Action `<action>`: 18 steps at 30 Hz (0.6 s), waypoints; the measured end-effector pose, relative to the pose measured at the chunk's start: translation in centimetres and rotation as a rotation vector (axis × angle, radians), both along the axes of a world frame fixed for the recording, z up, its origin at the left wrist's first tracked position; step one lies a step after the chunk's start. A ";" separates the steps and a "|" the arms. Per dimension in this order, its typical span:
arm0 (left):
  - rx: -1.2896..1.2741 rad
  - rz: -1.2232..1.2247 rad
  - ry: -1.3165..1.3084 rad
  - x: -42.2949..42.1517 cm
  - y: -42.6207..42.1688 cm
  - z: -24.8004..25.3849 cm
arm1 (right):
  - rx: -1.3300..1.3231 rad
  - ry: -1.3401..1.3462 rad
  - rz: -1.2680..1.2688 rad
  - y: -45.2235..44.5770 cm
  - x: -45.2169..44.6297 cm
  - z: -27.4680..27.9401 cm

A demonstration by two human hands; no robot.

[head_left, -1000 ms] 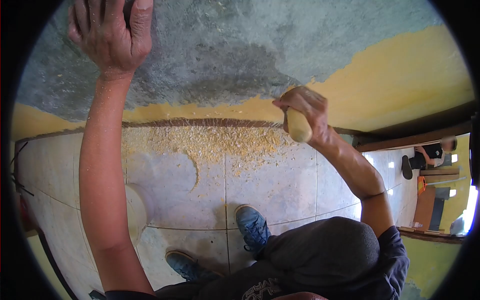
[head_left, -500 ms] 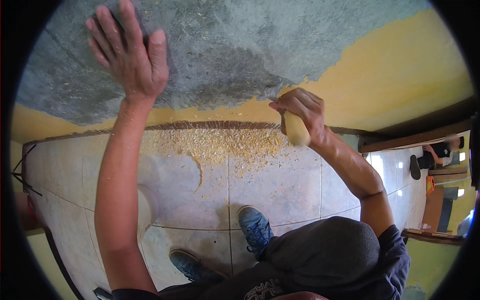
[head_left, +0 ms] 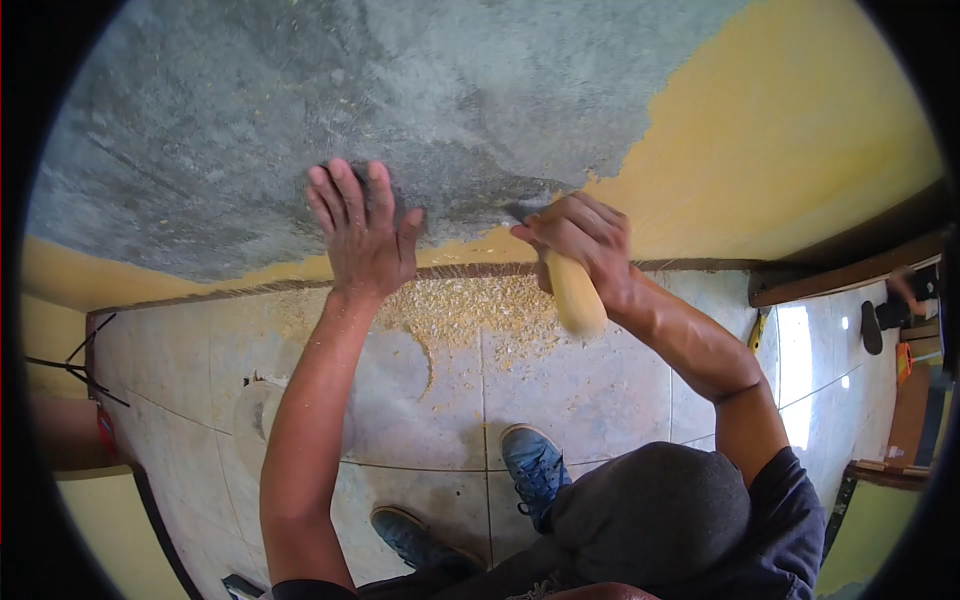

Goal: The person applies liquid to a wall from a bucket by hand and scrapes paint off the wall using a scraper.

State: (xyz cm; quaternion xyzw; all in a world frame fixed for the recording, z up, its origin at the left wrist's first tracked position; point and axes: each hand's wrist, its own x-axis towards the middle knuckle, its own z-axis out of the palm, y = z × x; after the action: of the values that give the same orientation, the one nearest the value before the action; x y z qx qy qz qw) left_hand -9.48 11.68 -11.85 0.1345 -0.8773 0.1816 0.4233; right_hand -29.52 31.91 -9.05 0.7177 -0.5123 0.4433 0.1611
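Observation:
My right hand (head_left: 588, 238) is wrapped around the thick pale wooden handle (head_left: 577, 305) of a scraper. Its metal blade (head_left: 519, 212) shows beside my thumb and meets the wall low down, near where grey and yellow meet. Further left, my left hand (head_left: 366, 240) lies flat on the grey wall (head_left: 420, 110), fingers stretched upward and holding nothing. Yellow paint (head_left: 780, 130) still covers the wall to the right and a strip along its foot. Yellow and whitish flakes (head_left: 470, 305) lie heaped on the floor under both hands.
Pale floor tiles (head_left: 620, 400) run along the wall's foot. A round whitish container (head_left: 262, 408) is partly behind my left forearm. My blue shoes (head_left: 535, 465) stand on the tiles. At the right, another person (head_left: 905, 300) shows through an opening; black thin legs (head_left: 85, 365) stand at far left.
My left hand has come down the wall and rightward, closer to my right hand. The scraper has shifted slightly left, its blade now darker and more visible. The whole view has shifted a little.

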 end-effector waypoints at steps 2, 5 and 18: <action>-0.015 -0.043 -0.071 -0.5 0.9 -0.2 | 0.261 0.086 -0.210 -0.2 0.3 -3.6; -0.098 0.012 -0.270 -1.1 2.3 -1.4 | 0.100 0.041 -0.164 2.1 1.8 -3.7; 0.289 -0.387 -1.152 -1.5 8.1 -6.4 | 0.153 -0.779 -0.290 10.0 4.1 -4.3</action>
State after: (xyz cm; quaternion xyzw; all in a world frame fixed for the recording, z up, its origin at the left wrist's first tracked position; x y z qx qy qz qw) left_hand -11.01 19.73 -18.21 -0.0903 -0.9890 0.0245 -0.1149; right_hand -25.39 41.89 -13.39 0.4270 -0.6620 0.6148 -0.0374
